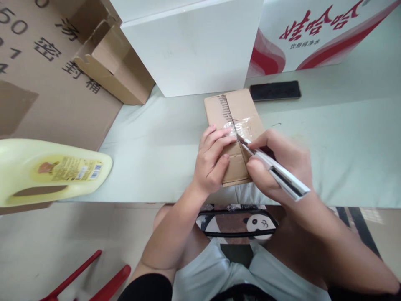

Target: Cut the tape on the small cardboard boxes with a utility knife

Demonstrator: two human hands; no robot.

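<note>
A small cardboard box (pixel 242 106) lies on the table in front of me, with clear tape (pixel 246 125) across the middle of its top seam. My left hand (pixel 213 156) rests on the box's left part, fingers stretched out over the cardboard near the seam. My right hand (pixel 278 161) grips a white utility knife (pixel 282 173), its thumb and fingers pressed on the handle. The knife's blade tip touches the seam at the tape, close to my left fingertips. Part of the box's right side is hidden behind my right hand.
A black phone (pixel 275 90) lies behind the box. White cartons (pixel 194 50) and a red-and-white carton (pixel 313 37) stand at the back. Large brown cartons (pixel 62 108) are on the left, near a yellow jug (pixel 19 167). The table's front edge runs before my lap.
</note>
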